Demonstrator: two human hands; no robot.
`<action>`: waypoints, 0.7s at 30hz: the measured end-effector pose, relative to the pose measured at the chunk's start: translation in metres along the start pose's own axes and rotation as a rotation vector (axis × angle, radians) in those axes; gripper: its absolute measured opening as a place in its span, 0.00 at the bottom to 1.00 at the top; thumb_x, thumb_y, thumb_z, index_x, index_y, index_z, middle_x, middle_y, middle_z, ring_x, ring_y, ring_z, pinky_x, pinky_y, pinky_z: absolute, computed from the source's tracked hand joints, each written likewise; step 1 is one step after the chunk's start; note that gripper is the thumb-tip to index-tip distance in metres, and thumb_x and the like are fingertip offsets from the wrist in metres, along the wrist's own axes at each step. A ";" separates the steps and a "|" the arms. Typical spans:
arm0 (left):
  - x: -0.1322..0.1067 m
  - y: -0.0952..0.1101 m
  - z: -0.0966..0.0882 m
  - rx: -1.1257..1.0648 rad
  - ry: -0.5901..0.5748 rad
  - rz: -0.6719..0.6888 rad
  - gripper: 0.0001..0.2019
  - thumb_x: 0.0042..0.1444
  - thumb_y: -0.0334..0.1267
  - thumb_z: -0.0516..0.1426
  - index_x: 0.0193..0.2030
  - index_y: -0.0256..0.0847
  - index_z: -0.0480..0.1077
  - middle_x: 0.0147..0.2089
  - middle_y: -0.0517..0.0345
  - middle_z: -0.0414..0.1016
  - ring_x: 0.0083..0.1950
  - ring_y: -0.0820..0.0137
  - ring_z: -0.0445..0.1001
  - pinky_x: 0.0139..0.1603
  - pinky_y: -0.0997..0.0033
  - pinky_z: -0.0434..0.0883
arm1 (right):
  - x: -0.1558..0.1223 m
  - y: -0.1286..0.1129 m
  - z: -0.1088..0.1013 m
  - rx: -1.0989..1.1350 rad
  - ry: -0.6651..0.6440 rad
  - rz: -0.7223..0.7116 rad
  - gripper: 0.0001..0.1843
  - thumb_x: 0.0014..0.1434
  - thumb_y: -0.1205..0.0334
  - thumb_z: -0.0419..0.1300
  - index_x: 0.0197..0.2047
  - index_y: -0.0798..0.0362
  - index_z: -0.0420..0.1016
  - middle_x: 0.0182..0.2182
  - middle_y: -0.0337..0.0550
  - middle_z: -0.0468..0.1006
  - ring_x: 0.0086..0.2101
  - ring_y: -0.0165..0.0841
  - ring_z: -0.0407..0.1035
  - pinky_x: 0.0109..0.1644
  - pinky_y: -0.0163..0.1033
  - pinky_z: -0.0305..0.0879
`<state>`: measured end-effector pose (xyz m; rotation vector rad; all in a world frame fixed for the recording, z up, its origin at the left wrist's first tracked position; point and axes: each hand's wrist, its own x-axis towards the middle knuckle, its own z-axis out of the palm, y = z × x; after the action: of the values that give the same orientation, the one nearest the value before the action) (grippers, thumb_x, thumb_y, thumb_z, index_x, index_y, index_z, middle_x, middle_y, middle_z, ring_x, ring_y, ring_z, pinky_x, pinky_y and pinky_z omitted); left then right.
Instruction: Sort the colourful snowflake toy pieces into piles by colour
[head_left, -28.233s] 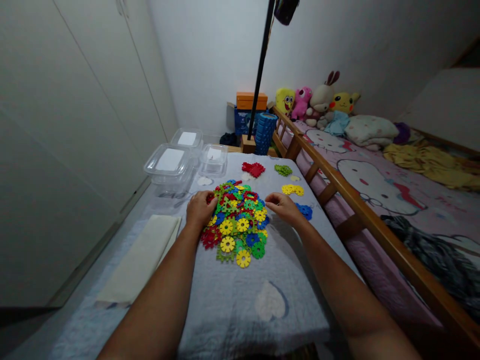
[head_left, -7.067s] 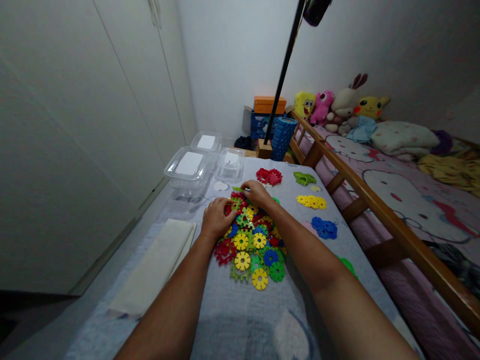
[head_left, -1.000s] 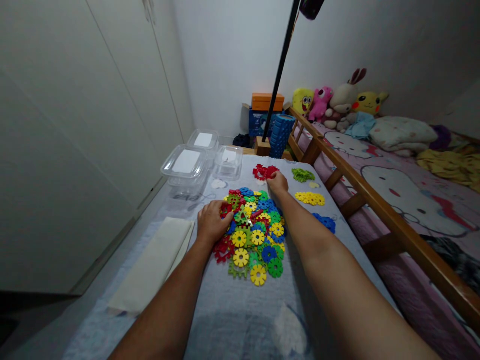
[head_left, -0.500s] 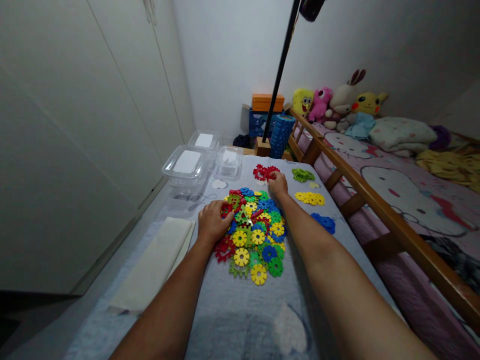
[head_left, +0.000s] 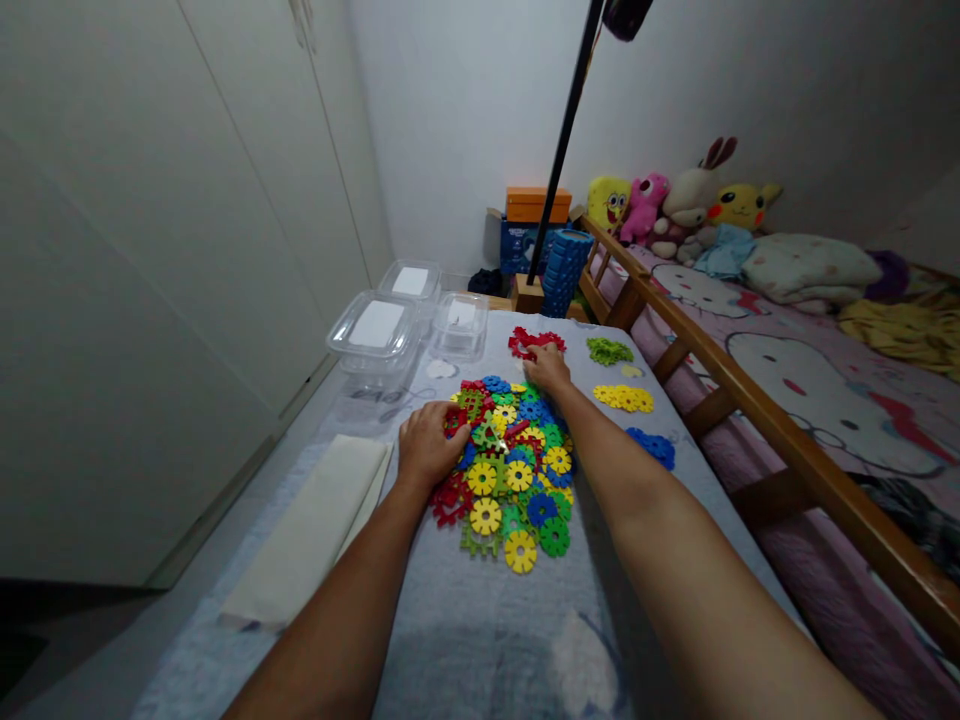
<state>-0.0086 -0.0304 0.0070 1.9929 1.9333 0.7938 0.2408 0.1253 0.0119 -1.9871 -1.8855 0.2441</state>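
A mixed heap of plastic notched discs and square frame pieces (head_left: 519, 476) in red, yellow, blue and green lies on the cloth-covered table. At the heap's left edge, my left hand (head_left: 431, 443) has thumb and fingers curled round a red notched piece (head_left: 454, 421). My right hand (head_left: 549, 368) is beyond the heap, fingers stretched out at the near side of a small red pile (head_left: 521, 341); I see nothing held in them. To its right lie separate piles of light green pieces (head_left: 609, 351), yellow discs (head_left: 624, 398) and blue discs (head_left: 651, 447).
Clear lidded plastic boxes (head_left: 375, 325) with white labels stand at the table's back left. A folded cream cloth (head_left: 311, 530) lies on the left. A wooden bed rail (head_left: 720, 400) runs along the right side. Behind the table rises a black pole (head_left: 561, 150) beside a blue roller (head_left: 565, 272).
My right hand has shifted slightly left and nearer along the red pile, its fingers now stretched out. My left hand stays at the heap's edge. The whole view has shifted a little.
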 end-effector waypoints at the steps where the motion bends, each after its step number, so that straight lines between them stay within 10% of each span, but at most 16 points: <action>1: 0.000 0.000 0.000 0.000 0.002 0.002 0.15 0.59 0.46 0.59 0.51 0.48 0.73 0.56 0.54 0.78 0.58 0.57 0.73 0.59 0.56 0.66 | 0.002 -0.001 0.000 -0.002 -0.005 0.000 0.26 0.63 0.57 0.58 0.64 0.47 0.74 0.58 0.54 0.68 0.58 0.49 0.63 0.63 0.48 0.62; 17: -0.001 0.003 -0.003 -0.012 -0.001 0.006 0.14 0.59 0.46 0.59 0.51 0.48 0.73 0.56 0.55 0.78 0.58 0.58 0.73 0.59 0.56 0.65 | -0.013 0.009 -0.011 0.221 0.154 -0.098 0.22 0.53 0.73 0.55 0.50 0.56 0.80 0.50 0.51 0.74 0.51 0.39 0.69 0.60 0.40 0.64; 21: -0.001 0.004 -0.003 -0.015 -0.005 -0.001 0.14 0.59 0.46 0.59 0.50 0.48 0.73 0.56 0.55 0.78 0.58 0.58 0.73 0.59 0.56 0.66 | -0.034 -0.001 -0.020 0.207 -0.047 -0.188 0.16 0.56 0.70 0.57 0.46 0.57 0.81 0.40 0.46 0.79 0.40 0.35 0.72 0.50 0.38 0.68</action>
<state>-0.0070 -0.0319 0.0110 1.9828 1.9202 0.7997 0.2449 0.0882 0.0254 -1.6715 -1.9730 0.4174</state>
